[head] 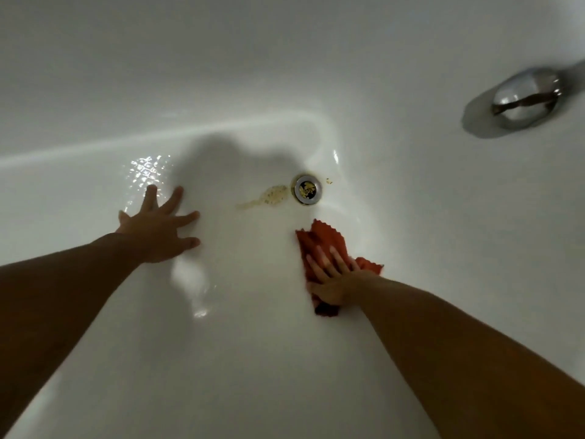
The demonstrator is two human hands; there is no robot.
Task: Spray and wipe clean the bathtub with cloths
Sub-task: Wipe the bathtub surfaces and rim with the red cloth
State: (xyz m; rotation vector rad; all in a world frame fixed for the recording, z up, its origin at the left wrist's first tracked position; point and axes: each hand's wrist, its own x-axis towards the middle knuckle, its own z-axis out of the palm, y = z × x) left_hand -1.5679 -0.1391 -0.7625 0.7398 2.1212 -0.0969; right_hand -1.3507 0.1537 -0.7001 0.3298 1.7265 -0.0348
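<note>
i'm looking down into a white bathtub [285,359], its glossy floor filling most of my view and its far wall curving up at the top

my left hand [158,226] is on the left side of the tub floor, fingers spread wide and straight, palm down on the bare enamel and holding nothing; just beyond its fingertips there's a patch of checkered glare [145,169] on the wet-looking surface

my right hand [332,280] is to the right and a bit nearer, laid flat with the fingers straight and close together, pressing down on an orange-red cloth [319,239]; the cloth lies crumpled on the tub floor, its zigzag edge sticking out past my fingertips on the far side and more of it showing right of my hand and under my wrist on the near side

the round metal drain [307,189] sits beyond the cloth, apart from it, with yellowish bits in its opening; a yellow-brown stain [272,196] trails off from the drain's left edge toward the left, between my two hands and farther away than both; a few small brown specks [329,181] lie just right of the drain

high on the right wall a chrome fitting [525,98] sticks out, blurred, throwing a dark shadow to its left
</note>
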